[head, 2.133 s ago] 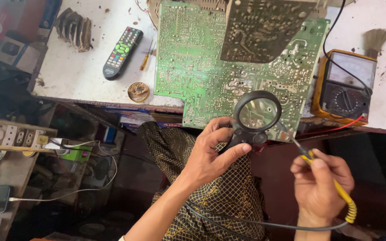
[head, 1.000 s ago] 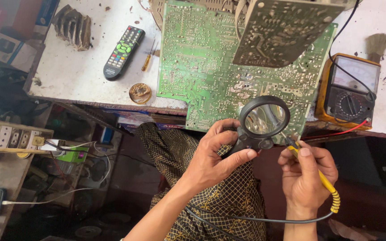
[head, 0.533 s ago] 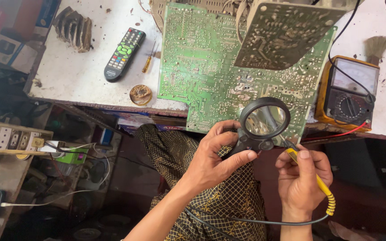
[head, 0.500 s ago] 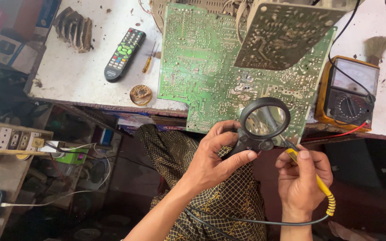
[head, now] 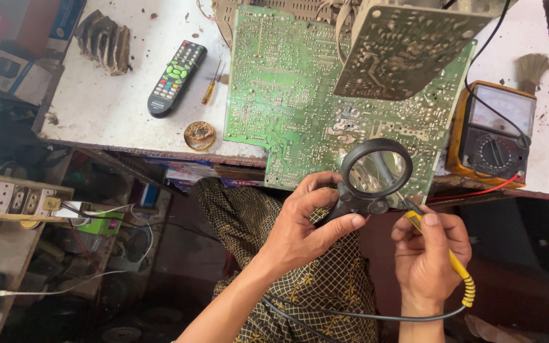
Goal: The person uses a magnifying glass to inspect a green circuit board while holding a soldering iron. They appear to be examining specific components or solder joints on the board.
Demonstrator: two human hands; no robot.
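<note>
while my left hand is closed round the black handle of the magnifier, thumb along one side and fingers curled over the other, the lens sits just beyond my fingertips, over the near edge of the green board.

item, right hand: closed in a pen grip on the yellow iron; its tip runs up past my thumb toward the board edge, right beside the lens rim. whether the tip touches the board i cannot tell.

item, cord: trails from below my right wrist across my lap, under my left forearm.

item, meter: on the table beyond my right knuckles, with a red lead running back toward the board.

item, remote, small screwdriver, round tin: well apart, beyond and left of my left fingers.

risks, as i judge them: the tip is so near the lens frame that a small slip could scorch the plastic; the board overhangs the table edge and could tip under pressure; the closely packed joints could bridge if the tip wanders; the cord could snag on my left arm and jerk the iron toward my lap.
</note>
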